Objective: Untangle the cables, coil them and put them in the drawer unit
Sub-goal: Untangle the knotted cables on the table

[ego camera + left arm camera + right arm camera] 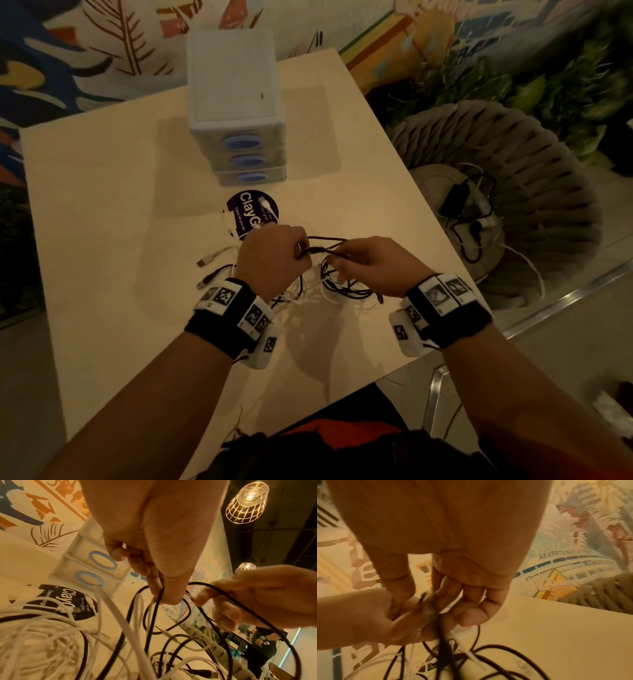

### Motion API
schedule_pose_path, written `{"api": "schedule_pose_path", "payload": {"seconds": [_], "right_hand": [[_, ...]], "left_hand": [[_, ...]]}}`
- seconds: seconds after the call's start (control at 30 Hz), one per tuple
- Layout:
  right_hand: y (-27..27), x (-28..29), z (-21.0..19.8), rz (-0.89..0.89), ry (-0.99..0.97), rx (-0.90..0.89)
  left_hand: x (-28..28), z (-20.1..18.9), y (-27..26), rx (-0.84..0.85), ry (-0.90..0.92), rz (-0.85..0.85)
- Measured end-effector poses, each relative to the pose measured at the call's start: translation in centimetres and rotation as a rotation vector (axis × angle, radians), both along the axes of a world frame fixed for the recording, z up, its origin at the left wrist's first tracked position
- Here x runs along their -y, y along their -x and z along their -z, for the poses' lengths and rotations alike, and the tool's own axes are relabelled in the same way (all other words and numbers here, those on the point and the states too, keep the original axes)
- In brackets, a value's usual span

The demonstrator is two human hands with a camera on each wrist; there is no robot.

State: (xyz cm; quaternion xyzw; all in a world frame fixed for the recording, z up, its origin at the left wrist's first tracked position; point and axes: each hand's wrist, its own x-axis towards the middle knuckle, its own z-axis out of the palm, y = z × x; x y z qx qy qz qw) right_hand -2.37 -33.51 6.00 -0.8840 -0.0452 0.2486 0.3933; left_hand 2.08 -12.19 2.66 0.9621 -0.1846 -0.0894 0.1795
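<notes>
A tangle of black and white cables (308,291) lies on the beige table (120,205), under and between my hands. My left hand (274,257) pinches a black cable (318,249) with thumb and fingers, seen close in the left wrist view (159,595). My right hand (370,263) pinches the same black cable just to the right, its fingers curled round it (436,609). A loop of the black cable (248,608) arcs over the right hand. The white drawer unit (236,102) with blue handles stands at the table's far side, all drawers closed.
A round dark sticker (251,212) lies on the table between the drawer unit and my hands, with a white plug on it. Loose plug ends (205,262) lie left of the tangle. A grey ribbed seat (496,205) with more cables stands beside the table's right edge.
</notes>
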Motion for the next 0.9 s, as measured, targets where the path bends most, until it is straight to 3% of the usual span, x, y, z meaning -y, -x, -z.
{"api": "schedule_pose_path", "payload": {"seconds": [0.23,0.43,0.67,0.9], "right_hand": [[-1.6,-3.0,-0.3,-0.105,0.128,0.115],[-0.7,0.6,-0.4,-0.007,-0.053,0.040],[-1.2,1.1,-0.2,0.037,-0.027,-0.115],[-3.0,-4.4,-1.6,-0.064,0.166,0.097]], "left_hand": [[-0.4,0.0,-0.3,0.027,0.001,-0.024],[-1.7,-0.1,-0.5,-0.023,0.094,-0.130],[-1.2,0.3,-0.2,-0.020,0.084,-0.090],[-1.2,0.8,-0.4,0.023,0.043,-0.093]]}}
